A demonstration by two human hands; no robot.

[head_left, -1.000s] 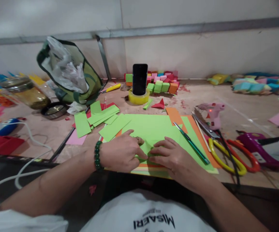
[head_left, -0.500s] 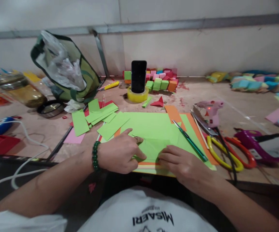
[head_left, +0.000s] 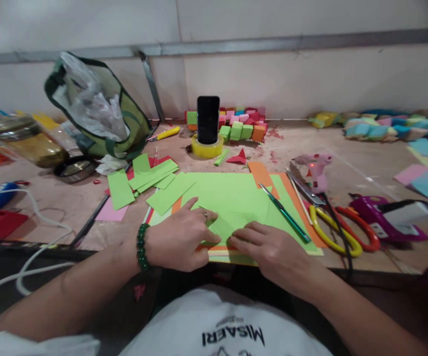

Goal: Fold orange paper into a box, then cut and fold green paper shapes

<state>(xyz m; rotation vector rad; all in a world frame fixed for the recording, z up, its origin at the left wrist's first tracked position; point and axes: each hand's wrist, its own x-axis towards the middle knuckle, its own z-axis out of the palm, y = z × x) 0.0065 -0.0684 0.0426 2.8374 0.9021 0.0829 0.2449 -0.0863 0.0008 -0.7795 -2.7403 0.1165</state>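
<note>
A small piece of light-green paper [head_left: 232,222], folded along its near edge, lies on a larger green sheet [head_left: 217,185] in front of me. My left hand [head_left: 184,235] pinches its left end, thumb and a fingertip at the near edge while another finger points away. The fingers of my right hand [head_left: 263,242] are bent and held together, pressing on the same piece near its middle. Between the two hands the fingertips are only a little apart. A green craft knife or pen [head_left: 286,212] rests on the sheets, right of my right hand.
Green strips [head_left: 154,175] lie at the left of the stack. Yellow-handled scissors [head_left: 334,232], a pink glue gun [head_left: 315,170] and a purple tool [head_left: 386,217] are at the right. A phone [head_left: 208,118] stands in a tape roll [head_left: 207,147] behind. A bag [head_left: 135,126] leans left.
My right hand moved right along the folded edge, then back left toward my left hand. My left hand stays at the paper's left end. The whole view has shifted slightly.
</note>
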